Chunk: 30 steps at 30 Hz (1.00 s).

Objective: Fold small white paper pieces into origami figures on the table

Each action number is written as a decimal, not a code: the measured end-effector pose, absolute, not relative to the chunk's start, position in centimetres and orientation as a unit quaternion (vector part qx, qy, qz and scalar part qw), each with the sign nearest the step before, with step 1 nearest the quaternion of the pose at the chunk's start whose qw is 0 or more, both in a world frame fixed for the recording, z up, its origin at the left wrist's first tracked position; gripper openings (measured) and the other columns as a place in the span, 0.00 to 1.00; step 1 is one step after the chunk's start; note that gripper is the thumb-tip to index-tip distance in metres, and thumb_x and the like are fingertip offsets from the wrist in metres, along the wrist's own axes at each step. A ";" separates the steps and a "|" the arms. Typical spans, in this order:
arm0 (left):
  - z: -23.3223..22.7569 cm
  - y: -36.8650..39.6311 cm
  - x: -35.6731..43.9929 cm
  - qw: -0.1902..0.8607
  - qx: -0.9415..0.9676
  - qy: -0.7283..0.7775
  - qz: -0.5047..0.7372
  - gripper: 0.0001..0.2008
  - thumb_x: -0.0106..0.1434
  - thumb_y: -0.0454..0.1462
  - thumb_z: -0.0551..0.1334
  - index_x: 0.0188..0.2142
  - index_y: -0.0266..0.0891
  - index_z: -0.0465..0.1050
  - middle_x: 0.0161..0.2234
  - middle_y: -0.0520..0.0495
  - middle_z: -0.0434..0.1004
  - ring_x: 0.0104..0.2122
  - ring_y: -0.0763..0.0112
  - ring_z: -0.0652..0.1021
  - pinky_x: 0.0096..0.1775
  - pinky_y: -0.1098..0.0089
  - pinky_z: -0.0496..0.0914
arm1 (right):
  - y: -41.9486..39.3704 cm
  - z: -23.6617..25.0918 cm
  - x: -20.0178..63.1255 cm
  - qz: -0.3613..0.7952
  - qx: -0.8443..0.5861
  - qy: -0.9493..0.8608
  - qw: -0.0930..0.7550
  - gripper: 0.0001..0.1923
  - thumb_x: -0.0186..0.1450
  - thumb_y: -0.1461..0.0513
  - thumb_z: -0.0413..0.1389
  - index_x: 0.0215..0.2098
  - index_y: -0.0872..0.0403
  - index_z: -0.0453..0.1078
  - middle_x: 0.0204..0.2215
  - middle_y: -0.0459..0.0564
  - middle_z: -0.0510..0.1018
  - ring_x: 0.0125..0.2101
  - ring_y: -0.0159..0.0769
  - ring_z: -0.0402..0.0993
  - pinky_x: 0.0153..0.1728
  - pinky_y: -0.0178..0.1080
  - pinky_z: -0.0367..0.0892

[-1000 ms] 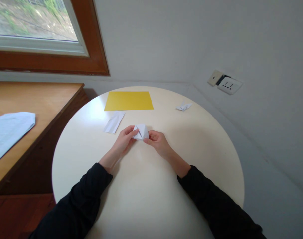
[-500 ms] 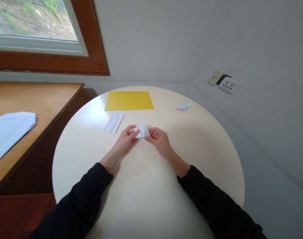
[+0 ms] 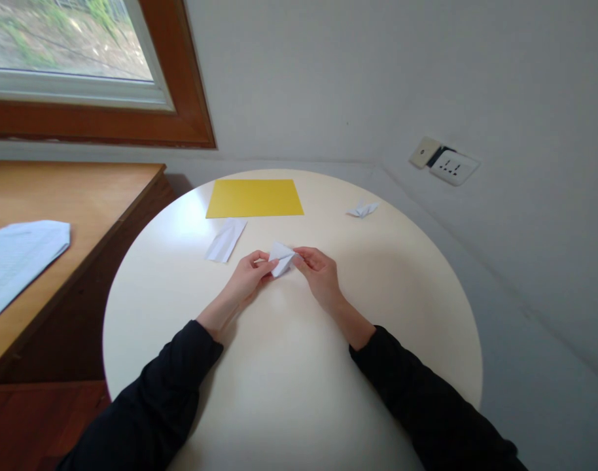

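Observation:
A small piece of folded white paper (image 3: 282, 255) is held between my two hands over the middle of the round table. My left hand (image 3: 252, 271) pinches its left side, thumb on top. On the right, my right hand (image 3: 316, 267) grips the paper's right corner between thumb and fingers. A crease runs across the paper toward that corner, and its underside is hidden. Left of my left hand lies a creased white paper strip (image 3: 226, 241). Farther back on the right sits another small folded white paper (image 3: 362, 210).
A yellow sheet (image 3: 254, 198) lies flat at the far side of the white round table (image 3: 289, 392). To the left, a wooden desk (image 3: 93, 190) carries a folded printed paper (image 3: 24, 258). The wall behind has a socket (image 3: 453, 167) and a wood-framed window (image 3: 193, 85).
The folded paper has been turned and now shows a pointed shape instead of a rounded one. My right hand has shifted slightly up and right; my left stays nearly in place.

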State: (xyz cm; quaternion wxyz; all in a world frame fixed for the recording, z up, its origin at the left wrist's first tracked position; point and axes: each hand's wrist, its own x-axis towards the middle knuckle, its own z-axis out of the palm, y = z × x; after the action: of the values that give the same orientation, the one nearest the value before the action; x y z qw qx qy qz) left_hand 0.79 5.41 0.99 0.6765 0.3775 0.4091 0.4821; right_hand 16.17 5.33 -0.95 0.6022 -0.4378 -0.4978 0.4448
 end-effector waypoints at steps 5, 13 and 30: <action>0.9 5.4 0.9 0.682 0.385 0.416 0.461 0.16 0.43 0.38 0.72 0.26 0.35 0.66 0.22 0.49 0.76 0.22 0.75 0.77 0.30 0.74 0.70 | 5.4 -1.0 16.1 0.445 -0.445 -0.483 0.608 0.15 0.49 0.52 0.63 0.31 0.52 0.73 0.29 0.48 0.78 0.31 0.36 0.73 0.36 0.40 0.69; 1.0 5.3 1.0 0.672 0.394 0.423 0.463 0.20 0.44 0.39 0.71 0.33 0.38 0.64 0.21 0.50 0.76 0.20 0.73 0.76 0.27 0.74 0.70 | 5.3 -0.9 16.1 0.436 -0.447 -0.503 0.597 0.12 0.51 0.52 0.62 0.26 0.52 0.72 0.24 0.46 0.77 0.26 0.34 0.71 0.30 0.38 0.67; 1.1 5.1 0.9 0.688 0.383 0.372 0.491 0.17 0.46 0.38 0.70 0.36 0.32 0.76 0.31 0.44 0.80 0.27 0.71 0.79 0.38 0.69 0.73 | 5.5 -0.8 16.4 0.416 -0.474 -0.490 0.602 0.13 0.52 0.52 0.61 0.22 0.53 0.68 0.19 0.43 0.73 0.22 0.31 0.67 0.28 0.36 0.63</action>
State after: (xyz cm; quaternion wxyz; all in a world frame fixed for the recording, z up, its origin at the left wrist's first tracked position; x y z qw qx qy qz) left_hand 0.94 5.14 1.10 0.6884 0.3826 0.3725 0.4909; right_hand 16.36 5.48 -0.83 0.6017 -0.4735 -0.4902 0.4164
